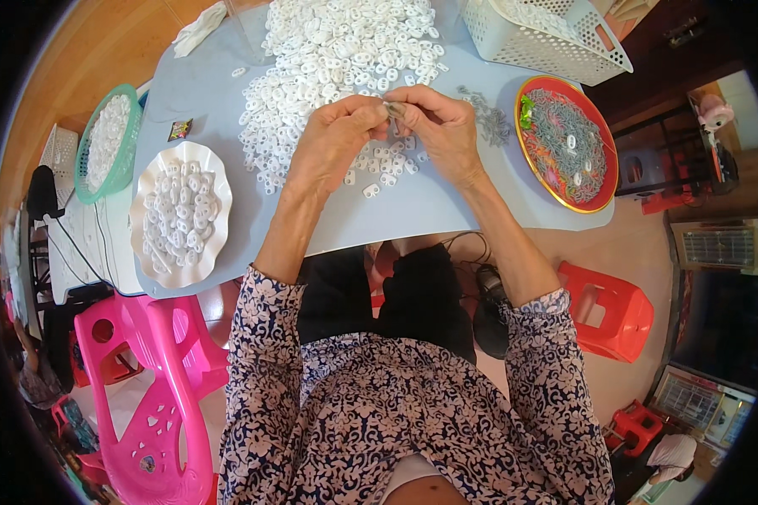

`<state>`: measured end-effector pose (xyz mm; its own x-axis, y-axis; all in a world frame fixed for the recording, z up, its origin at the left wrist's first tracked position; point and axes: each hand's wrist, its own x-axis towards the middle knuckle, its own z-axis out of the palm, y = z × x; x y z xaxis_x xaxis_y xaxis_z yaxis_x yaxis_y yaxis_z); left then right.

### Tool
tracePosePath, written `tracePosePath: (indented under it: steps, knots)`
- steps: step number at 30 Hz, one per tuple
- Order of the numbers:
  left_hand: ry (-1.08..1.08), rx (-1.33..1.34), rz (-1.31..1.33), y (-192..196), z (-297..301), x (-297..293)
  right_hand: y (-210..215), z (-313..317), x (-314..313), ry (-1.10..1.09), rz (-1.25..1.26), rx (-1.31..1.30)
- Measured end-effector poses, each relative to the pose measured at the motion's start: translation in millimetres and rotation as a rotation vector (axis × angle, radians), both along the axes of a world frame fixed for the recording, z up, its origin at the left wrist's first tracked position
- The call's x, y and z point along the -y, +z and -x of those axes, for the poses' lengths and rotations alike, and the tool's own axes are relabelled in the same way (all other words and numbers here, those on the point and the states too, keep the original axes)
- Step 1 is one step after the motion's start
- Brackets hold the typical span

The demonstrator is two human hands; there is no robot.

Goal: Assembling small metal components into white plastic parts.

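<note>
Over the far middle of the grey-blue table, my left hand (335, 139) and my right hand (443, 133) meet fingertip to fingertip. Both are closed in a pinch on a small pale grey piece (394, 109), mostly covered by the fingers, so its exact kind is hard to make out. Beyond and beneath the hands spreads a big pile of small white plastic pieces with two holes (337, 50). Just right of my right hand lies a loose scatter of small grey parts (485, 116).
A scalloped white dish (140, 220) of white pieces stands left; a gold-rimmed red tray (594, 199) with grey parts stands right. A white perforated basket (556, 61), green basket (130, 160) and candy wrapper (180, 130) are around. Below are a pink chair (195, 438) and red stool (619, 316).
</note>
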<state>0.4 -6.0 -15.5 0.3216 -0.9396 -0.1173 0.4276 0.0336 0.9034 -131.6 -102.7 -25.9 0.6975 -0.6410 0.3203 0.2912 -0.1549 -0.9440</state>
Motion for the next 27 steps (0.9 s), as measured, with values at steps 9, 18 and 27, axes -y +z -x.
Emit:
tracePosePath:
  steps: [9, 18, 27]
  knots:
    - [0.14, 0.351, -0.089, 6, 8, 0, 2, 2, 1, -0.051, -0.034, 0.022]
    - [0.275, 0.46, 0.112, 8, 14, 2, 5, 0, -4, -0.038, -0.067, -0.032]
    - [0.294, 0.233, 0.173, 4, 5, 3, 1, 0, -2, -0.016, -0.028, -0.008]
